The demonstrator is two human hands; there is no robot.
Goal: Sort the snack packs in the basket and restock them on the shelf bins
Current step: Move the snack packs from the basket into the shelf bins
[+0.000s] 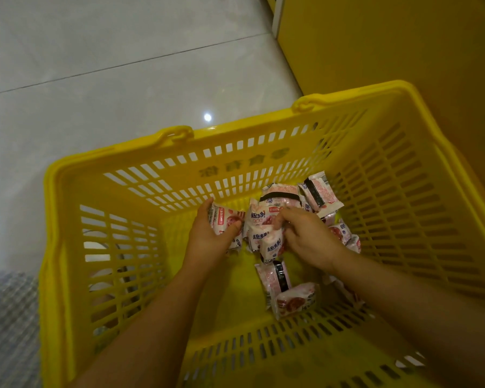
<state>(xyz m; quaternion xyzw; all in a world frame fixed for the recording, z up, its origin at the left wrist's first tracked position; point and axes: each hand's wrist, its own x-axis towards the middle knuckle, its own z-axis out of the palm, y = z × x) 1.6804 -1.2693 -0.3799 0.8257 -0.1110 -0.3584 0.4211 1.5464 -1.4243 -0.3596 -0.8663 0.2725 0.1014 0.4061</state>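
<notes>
One yellow basket (48,219) with slotted walls stands on the pale tiled floor (109,65), its right side close to a yellow cabinet panel (389,46). Two handle lugs show on its far rim. On the basket's bottom, mostly in the far right half, lie pink-and-white snack packs (321,191). About a dozen can be made out, but they overlap and some run under the right forearm, so I cannot tell the exact number.

Two bare hands reach down into the basket. The left hand (210,233) is curled round one pack (227,219), with fingers over its far edge and thumb on its near face. A second one may sit beneath it, but that is unclear. The right hand (308,239) has its fingers bent and pinched onto a small bunch (263,236) of about three packs in the middle of the basket, just beside the left hand's pack. Two loose packs (272,275) lie nearer the camera, between the forearms.

A patch of grey checked cloth (9,317) shows outside the basket at the lower left.
</notes>
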